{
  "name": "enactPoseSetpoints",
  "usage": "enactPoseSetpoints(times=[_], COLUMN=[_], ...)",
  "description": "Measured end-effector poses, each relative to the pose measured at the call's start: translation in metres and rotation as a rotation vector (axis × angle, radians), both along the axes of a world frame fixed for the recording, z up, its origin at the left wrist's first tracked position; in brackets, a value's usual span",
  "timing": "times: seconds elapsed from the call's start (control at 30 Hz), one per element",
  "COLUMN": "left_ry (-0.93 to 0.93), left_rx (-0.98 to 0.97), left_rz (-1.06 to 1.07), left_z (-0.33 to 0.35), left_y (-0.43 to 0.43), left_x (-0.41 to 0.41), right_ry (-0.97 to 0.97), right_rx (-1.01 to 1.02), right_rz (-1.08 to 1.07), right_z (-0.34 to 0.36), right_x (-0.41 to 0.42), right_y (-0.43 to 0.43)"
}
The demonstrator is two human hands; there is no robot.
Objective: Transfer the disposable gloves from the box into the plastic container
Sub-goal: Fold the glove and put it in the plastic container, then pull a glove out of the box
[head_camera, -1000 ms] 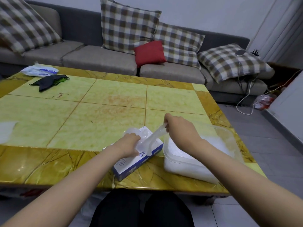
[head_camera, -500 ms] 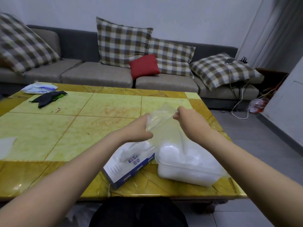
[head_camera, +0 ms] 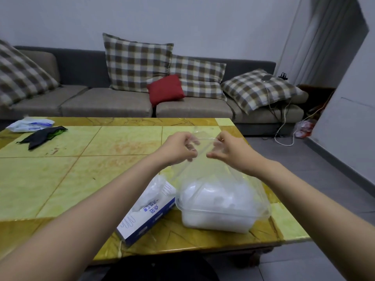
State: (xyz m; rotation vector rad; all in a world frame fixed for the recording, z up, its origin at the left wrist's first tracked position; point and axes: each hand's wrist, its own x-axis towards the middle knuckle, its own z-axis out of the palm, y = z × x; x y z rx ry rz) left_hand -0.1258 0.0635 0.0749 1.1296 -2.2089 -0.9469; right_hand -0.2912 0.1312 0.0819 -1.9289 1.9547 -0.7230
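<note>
Clear glove (head_camera: 203, 169) is now fully out of the box (head_camera: 150, 211); a second ago it was half drawn. We see it spread above the plastic container (head_camera: 215, 224), near the table's (head_camera: 81, 169) front right corner. Left hand (head_camera: 178, 146) and right hand (head_camera: 229, 151) each pinch an edge, fingers curled. We judge lowering comes next. The container is already heaped white. Black cloth (head_camera: 43, 135) and white packet (head_camera: 30, 125) lie at the far left edge, well apart and not in the way.

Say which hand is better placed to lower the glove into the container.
Likely right: the right hand pinches the glove above the plastic container; the left hand sits nearer the box.
</note>
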Motion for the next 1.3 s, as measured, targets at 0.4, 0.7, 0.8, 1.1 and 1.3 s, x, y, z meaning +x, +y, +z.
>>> enactPoseSetpoints(times=[0.4, 0.7, 0.8, 1.1, 1.3], left_ry=[0.011, -0.154, -0.372, -0.494, -0.127], left_rx=[-0.142, -0.320, -0.370, -0.547, -0.555], left_rz=[0.041, 0.022, -0.034, -0.025, 0.033], left_z=[0.009, -0.026, -0.051, -0.065, -0.054], left_y=[-0.021, -0.023, -0.024, -0.007, 0.004], left_x=[-0.044, -0.027, -0.020, -0.024, -0.035], right_ry=[0.185, 0.445, 0.361, 0.110, 0.049], right_rx=[-0.488, -0.081, 0.106, 0.390, 0.436], right_rz=[-0.294, -0.097, -0.053, 0.022, 0.073], right_z=[0.015, -0.040, -0.068, -0.107, -0.099], right_x=[-0.052, -0.028, -0.018, -0.004, 0.001], right_y=[0.001, 0.021, 0.022, 0.009, 0.013])
